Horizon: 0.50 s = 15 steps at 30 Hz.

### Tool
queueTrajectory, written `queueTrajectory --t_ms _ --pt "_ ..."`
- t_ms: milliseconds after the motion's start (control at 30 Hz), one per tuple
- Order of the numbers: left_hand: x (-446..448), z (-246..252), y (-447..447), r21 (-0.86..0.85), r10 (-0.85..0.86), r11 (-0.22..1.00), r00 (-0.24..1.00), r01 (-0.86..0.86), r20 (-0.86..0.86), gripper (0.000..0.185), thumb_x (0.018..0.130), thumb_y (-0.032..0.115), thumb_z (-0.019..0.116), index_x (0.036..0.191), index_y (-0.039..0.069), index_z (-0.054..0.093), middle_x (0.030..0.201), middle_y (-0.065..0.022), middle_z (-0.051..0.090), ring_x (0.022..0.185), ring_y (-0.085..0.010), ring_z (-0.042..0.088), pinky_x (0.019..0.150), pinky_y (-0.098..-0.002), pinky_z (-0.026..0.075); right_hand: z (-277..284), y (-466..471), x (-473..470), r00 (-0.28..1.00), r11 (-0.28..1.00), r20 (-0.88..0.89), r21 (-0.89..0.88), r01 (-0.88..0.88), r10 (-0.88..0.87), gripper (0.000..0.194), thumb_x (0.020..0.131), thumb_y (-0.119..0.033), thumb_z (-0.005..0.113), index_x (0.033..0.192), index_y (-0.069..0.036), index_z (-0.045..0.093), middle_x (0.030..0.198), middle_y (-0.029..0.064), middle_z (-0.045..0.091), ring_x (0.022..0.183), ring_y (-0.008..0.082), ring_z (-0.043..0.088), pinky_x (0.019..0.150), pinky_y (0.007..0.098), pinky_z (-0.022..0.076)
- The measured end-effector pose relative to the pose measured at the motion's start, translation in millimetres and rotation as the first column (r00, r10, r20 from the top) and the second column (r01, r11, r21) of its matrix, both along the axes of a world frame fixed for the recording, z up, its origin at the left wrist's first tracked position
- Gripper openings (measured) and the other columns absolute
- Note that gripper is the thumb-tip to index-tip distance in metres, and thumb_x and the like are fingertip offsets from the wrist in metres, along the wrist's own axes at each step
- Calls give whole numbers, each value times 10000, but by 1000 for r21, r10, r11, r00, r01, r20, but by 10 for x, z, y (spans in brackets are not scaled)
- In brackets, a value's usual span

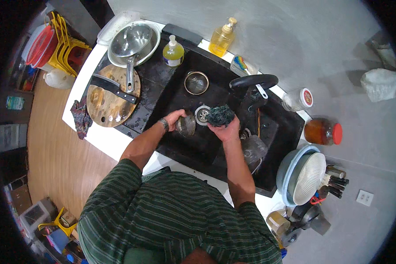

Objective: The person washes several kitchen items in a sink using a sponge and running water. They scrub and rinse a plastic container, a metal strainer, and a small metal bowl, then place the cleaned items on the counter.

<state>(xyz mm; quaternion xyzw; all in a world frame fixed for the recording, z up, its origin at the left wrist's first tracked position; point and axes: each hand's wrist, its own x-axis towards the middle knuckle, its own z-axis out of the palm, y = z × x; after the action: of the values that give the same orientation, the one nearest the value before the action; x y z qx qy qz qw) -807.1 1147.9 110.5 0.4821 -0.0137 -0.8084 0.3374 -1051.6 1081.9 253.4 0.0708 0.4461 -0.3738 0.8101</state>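
Over the black sink (171,95), my left hand (175,119) grips the rim of a small see-through bowl (186,125), tilted on its side. A dark green mesh scrubber (220,115) rests in my right hand (227,130), fingers curled under it. Between the two hands shows the metal sink drain (203,115). Farther back in the basin sits a second small round bowl (196,83) with a pale rim. The black faucet (254,81) arches in from the right, beyond my right hand. Scrubber and bowl are apart.
Left of the basin, a cleaver (114,89) lies on a round wooden cutting board (100,105), near a lidded pan (132,41). Soap bottles (173,52) stand behind. A clear container (253,148) is right of my forearm; stacked basins (292,178) sit at the right edge.
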Motion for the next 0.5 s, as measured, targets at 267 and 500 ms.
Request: queueTrajectory --t_ms 267,500 --pt "-33 -323 -146 51 -270 885 421 463 866 600 730 195 712 1297 80 553 1183 -136 622 1068 -321 598 837 -451 534 -258 -175 -80 985 991 118 -28 127 -123 299 965 -274 460 1071 -76 657 1177 133 652 1133 330 582 996 535 452" --pt "-429 -148 -847 71 387 585 -355 808 851 517 896 232 545 1384 70 495 1270 -184 610 1336 -370 441 1151 -560 244 -350 -144 -134 992 994 73 -38 103 -100 273 972 -310 511 1114 -123 651 1177 82 642 1119 271 575 947 495 470"
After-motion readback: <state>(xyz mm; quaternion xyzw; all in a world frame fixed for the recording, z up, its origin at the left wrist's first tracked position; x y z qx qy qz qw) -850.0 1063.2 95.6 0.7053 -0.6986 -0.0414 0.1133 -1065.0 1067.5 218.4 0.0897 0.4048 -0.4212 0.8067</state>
